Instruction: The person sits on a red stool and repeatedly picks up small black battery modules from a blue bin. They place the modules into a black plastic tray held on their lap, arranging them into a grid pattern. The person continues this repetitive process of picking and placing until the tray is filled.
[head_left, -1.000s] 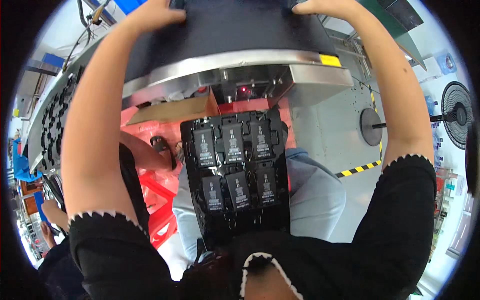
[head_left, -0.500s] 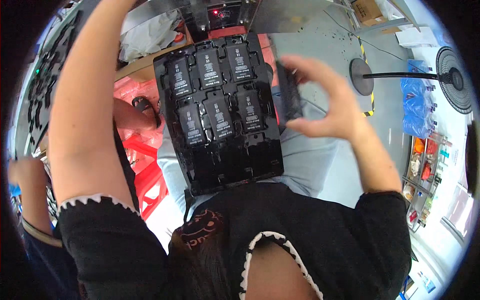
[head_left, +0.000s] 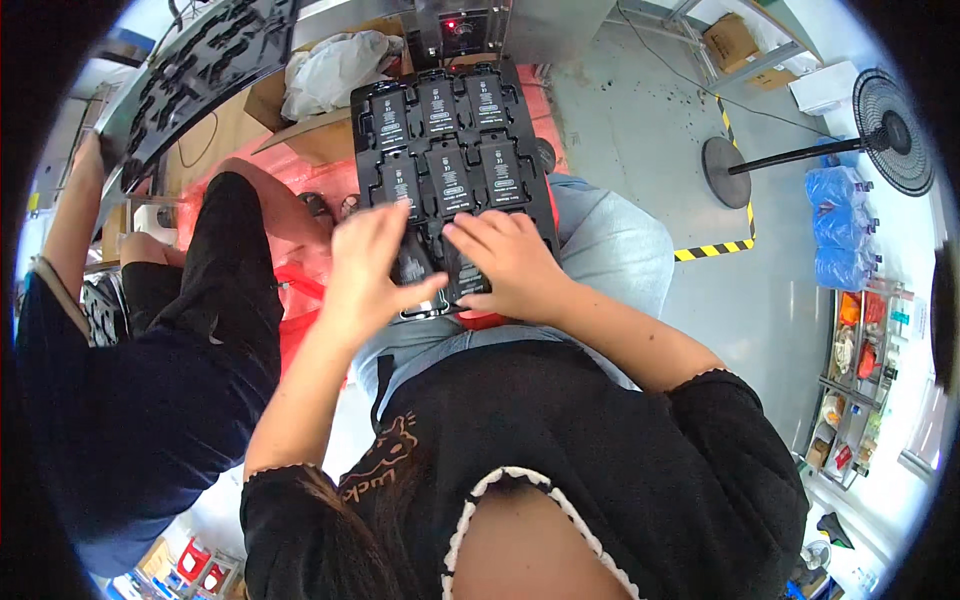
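A black moulded tray [head_left: 366,160] rests on my lap, with several flat black batteries [head_left: 443,105] lying in its pockets in rows. At the tray's near end my left hand [head_left: 368,270] has thumb and fingers around a tilted battery [head_left: 412,258]; its fingers are slightly blurred. Beside it my right hand [head_left: 520,262] grips another battery [head_left: 463,278] at its edges, fingertips on the far end and thumb near the tray's front rim. My hands partly cover both of these batteries and the pockets beneath.
At the left, another person's hand [head_left: 88,155] holds up a large black tray [head_left: 205,85]. A cardboard box [head_left: 265,105] with a white plastic bag [head_left: 335,75] stands beyond my tray. A black fan [head_left: 890,135] and wall shelves [head_left: 855,380] are at the right.
My left arm has come back from far upper left to the tray's near end. My right hand has moved from the tray's right side onto it. The other person's black tray is lifted.
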